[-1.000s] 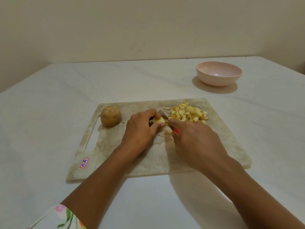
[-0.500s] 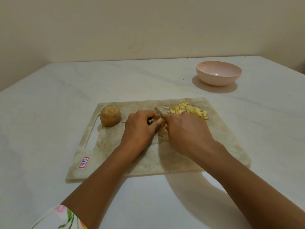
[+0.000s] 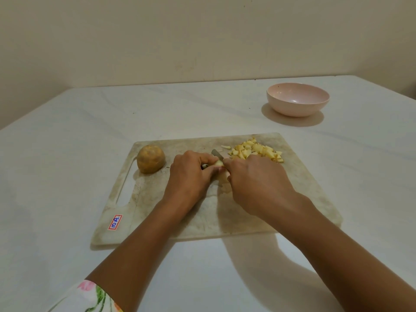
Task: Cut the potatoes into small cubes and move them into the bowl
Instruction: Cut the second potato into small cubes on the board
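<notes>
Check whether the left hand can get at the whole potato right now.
Probably yes: only bare cutting board lies between the left hand and the whole potato. Its fingers hold the potato piece, though, so it must let go first.

The right hand [image 3: 256, 179] sits further forward and left than a second ago, right up against the left hand [image 3: 191, 174], and covers the near edge of the potato cubes [image 3: 256, 150]. The red handle of the knife [image 3: 217, 155], visible then, is hidden under the hand. Less of the potato piece [image 3: 218, 163] shows.
</notes>
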